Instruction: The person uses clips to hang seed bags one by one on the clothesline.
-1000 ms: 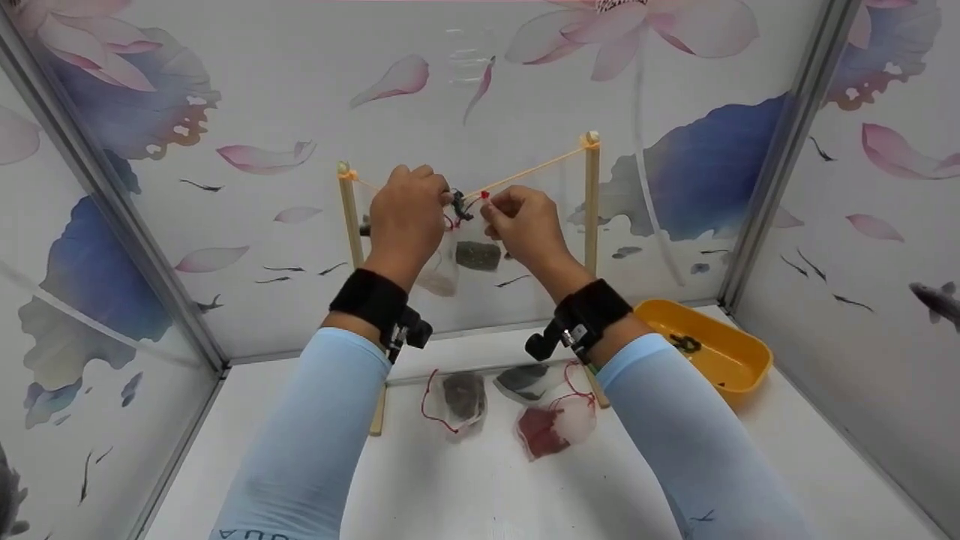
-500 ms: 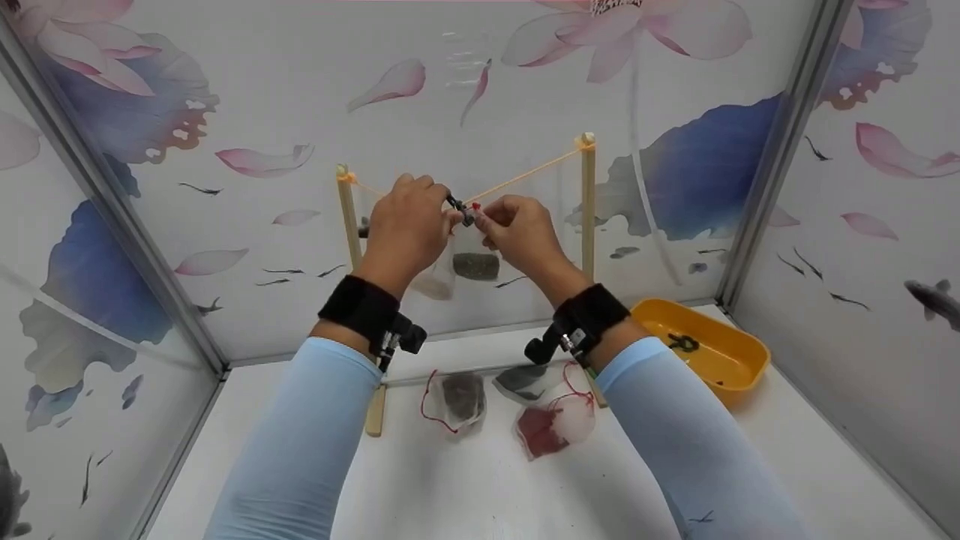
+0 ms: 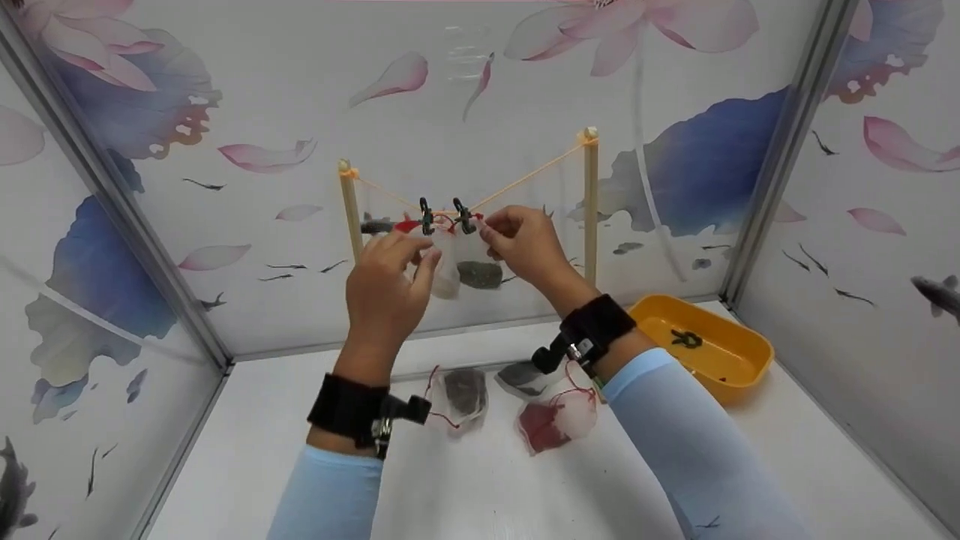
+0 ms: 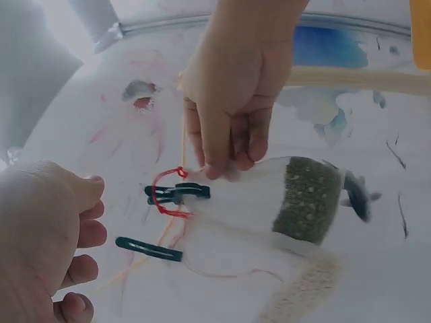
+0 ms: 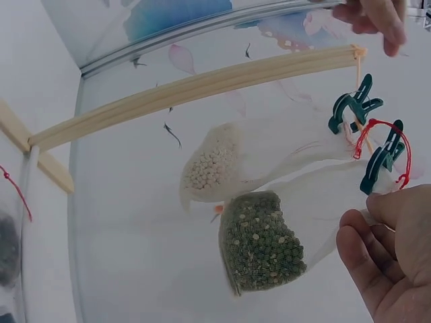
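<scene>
Two dark green spring clips, one (image 5: 353, 111) on a pale-filled mesh drawstring bag (image 5: 212, 165) and one (image 5: 384, 161) on a green-filled mesh drawstring bag (image 5: 262, 245), hold the bags on an orange cord (image 3: 529, 176). The cord sags under them. My right hand (image 3: 529, 244) pinches the upper corner of the green-filled bag between thumb and forefinger, just beside its clip. Holding nothing, my left hand (image 3: 390, 289) is below and left of the clips, its fingers loosely bent. A red drawstring (image 4: 158, 192) loops around the clip near my right fingertips.
Wooden posts (image 3: 591, 210) carry the cord's ends. On the white table lie a grey-filled bag (image 3: 465, 397), a dark-filled bag (image 3: 521, 381) and a red-filled bag (image 3: 544, 429). A yellow basin (image 3: 739, 375) with green clips (image 3: 685, 339) stands at the right.
My left hand has let go of the clip and drawn back down and left, leaving the clip on the cord and bag. My right hand still pinches the bag, slightly lower.
</scene>
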The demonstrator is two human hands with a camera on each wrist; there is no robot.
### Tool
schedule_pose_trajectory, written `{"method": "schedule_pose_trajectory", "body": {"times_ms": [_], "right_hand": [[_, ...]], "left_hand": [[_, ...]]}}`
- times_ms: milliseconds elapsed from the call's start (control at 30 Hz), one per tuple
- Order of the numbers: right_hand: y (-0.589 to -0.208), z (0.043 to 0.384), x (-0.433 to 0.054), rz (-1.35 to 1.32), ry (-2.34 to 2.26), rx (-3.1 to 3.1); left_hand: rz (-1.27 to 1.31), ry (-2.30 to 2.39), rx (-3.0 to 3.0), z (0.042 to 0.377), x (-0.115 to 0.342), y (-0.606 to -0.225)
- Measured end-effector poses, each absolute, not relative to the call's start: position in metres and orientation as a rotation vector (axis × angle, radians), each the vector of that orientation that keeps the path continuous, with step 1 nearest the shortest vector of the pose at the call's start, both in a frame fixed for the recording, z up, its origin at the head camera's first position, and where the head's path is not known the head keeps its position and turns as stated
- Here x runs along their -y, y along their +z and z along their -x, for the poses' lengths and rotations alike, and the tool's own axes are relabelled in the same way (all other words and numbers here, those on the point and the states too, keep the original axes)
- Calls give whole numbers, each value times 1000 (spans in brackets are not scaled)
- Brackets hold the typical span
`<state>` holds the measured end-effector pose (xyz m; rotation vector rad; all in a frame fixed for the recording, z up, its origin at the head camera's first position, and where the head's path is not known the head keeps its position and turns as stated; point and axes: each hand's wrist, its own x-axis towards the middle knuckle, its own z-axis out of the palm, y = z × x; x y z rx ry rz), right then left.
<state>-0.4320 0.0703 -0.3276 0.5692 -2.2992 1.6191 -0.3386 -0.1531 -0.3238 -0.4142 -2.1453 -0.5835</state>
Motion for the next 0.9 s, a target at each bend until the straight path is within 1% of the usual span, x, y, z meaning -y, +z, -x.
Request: {"method": "schedule_pose_trajectory", "body": {"times_ms": [100, 233, 367, 467, 533, 633, 733, 900], "right_hand": [[-330, 431, -70, -577, 1640, 2290], [-336, 429, -68, -576, 1631, 2316], [-342, 426, -71, -593, 1612, 2348], [-348, 423, -80, -595, 1593, 2350], [-352, 421, -90, -590, 1577, 2341], [-362, 420, -111, -576, 1563, 2315], [-373, 422, -137, -543, 1556, 2284], [-396, 425, -188, -402, 1563, 2275]], "left_hand": [[359, -726, 2136, 328, 163, -365], [236, -866, 2293, 320, 177, -429], [93, -854, 2510, 317, 196, -489], [18, -849, 2611, 315, 210, -523], [-24, -862, 2654, 314, 217, -539], [-62, -862, 2696, 313, 227, -554], [-109, -783, 2737, 315, 236, -562], [-169, -662, 2773, 316, 247, -573]]}}
